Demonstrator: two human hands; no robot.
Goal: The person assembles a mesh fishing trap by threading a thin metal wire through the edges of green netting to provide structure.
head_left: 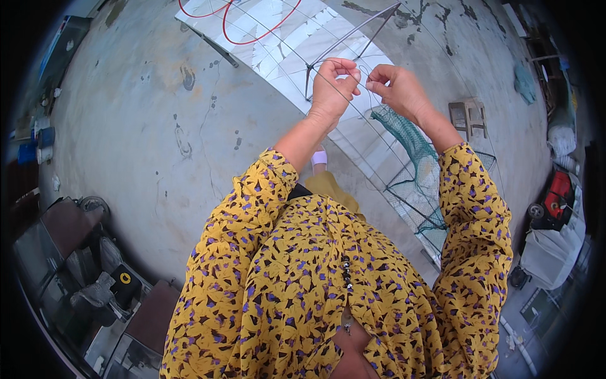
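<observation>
Above the white table my left hand and my right hand are raised close together, both with fingertips pinched. A thin dark cord loops in the small gap between them, and each hand seems to grip part of it. Around and below the hands is a frame of thin metal rods, its corner joint beside my left hand. Green netting hangs on the frame below my right wrist and spreads toward my right forearm. Where the cord's ends run is too fine to make out.
The white marble-patterned table runs diagonally in front of me. Red hoops lie at its far left end. A small wooden stool stands on the concrete floor to the right. Dark chairs are at left, and a red toy car at far right.
</observation>
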